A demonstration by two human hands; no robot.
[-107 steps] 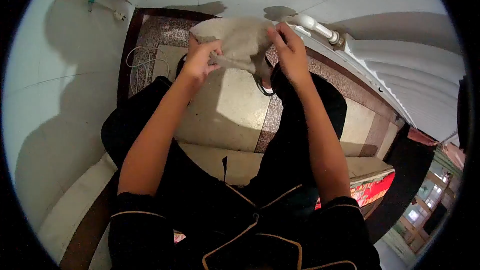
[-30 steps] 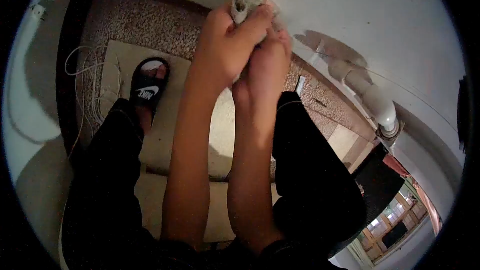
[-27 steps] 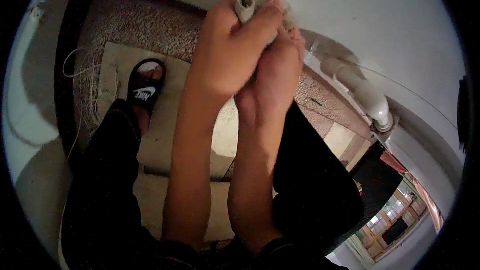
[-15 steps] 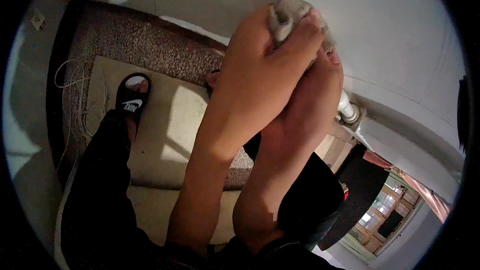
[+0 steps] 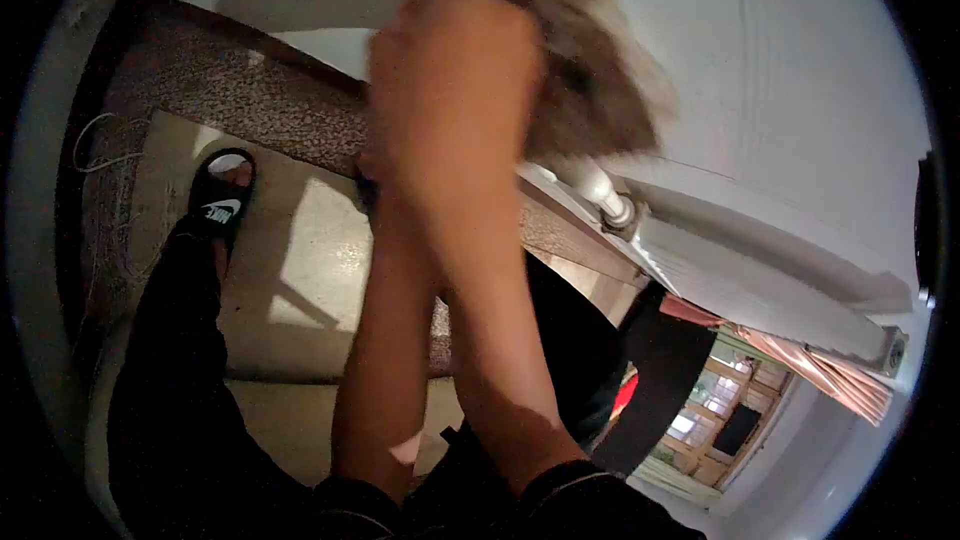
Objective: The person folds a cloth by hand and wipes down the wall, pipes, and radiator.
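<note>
My right hand (image 5: 455, 70), smeared by motion, is a closed fist in front of the wall. A grey-brown cloth (image 5: 600, 80) spreads out to the right of this fist, also blurred, with its upper edge lighter. The fist appears closed on the cloth's near end, though the fingers themselves face away. My left forearm (image 5: 385, 340) rises beside the right one and passes behind it. The left hand is hidden behind my right wrist and hand, so its grip does not show.
A white pipe fitting (image 5: 605, 195) juts out by the pale wall (image 5: 800, 60). Below lie a tan mat (image 5: 265, 315) and speckled floor (image 5: 230, 75). My foot wears a black slide sandal (image 5: 222, 200). A loose white cord (image 5: 100, 145) lies left; pink curtain (image 5: 810, 360) and window (image 5: 715, 405) are right.
The bunched cloth has opened out to the right of my hands. My right hand has moved left and now covers the left one, which was in front before. The view has shifted slightly.
</note>
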